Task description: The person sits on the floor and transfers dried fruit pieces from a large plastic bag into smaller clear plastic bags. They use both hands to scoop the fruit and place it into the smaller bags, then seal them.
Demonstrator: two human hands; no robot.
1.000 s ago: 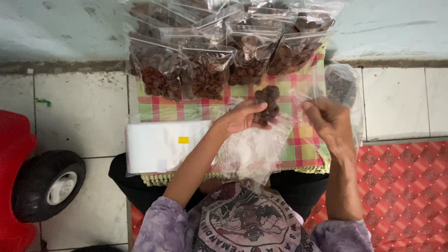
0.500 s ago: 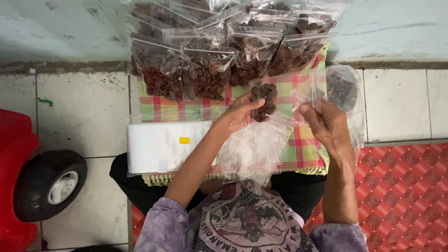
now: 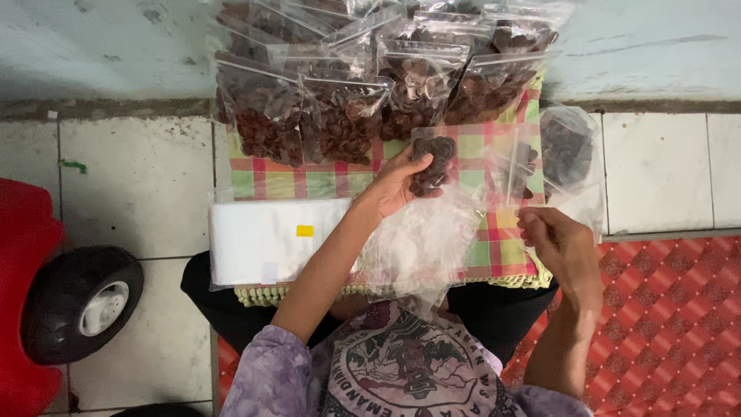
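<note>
Pale floor tiles (image 3: 139, 185) run under a grey-white wall (image 3: 100, 46), and on them lies a checked cloth (image 3: 494, 247) of red, green and yellow squares with a fringed near edge. Along its far side a row of clear zip bags (image 3: 340, 116), each stuffed with dark brown dried pieces, leans toward the wall, overlapping one another; one more filled bag (image 3: 567, 147) sits alone off the cloth's right edge, over the tiles. At the cloth's near left lies a flat white stack of empty bags (image 3: 270, 239), oblong, with a small yellow sticker (image 3: 305, 230) on top. The left hand (image 3: 397, 185) is clenched around a clump of dark brown pieces (image 3: 432, 162), held above the middle of the cloth just in front of the filled row. The right hand (image 3: 559, 243) pinches the edge of a clear empty bag (image 3: 521, 166), fingers closed on the thin plastic, which stands up between the two hands and partly veils the cloth behind it. A crumpled sheet of clear plastic (image 3: 421, 247) lies under the left wrist, reaching down to the person's lap. To the left stands a red toy vehicle (image 3: 23, 309) with a black wheel (image 3: 81, 305); to the right, a red patterned mat (image 3: 664, 324) covers the floor.
</note>
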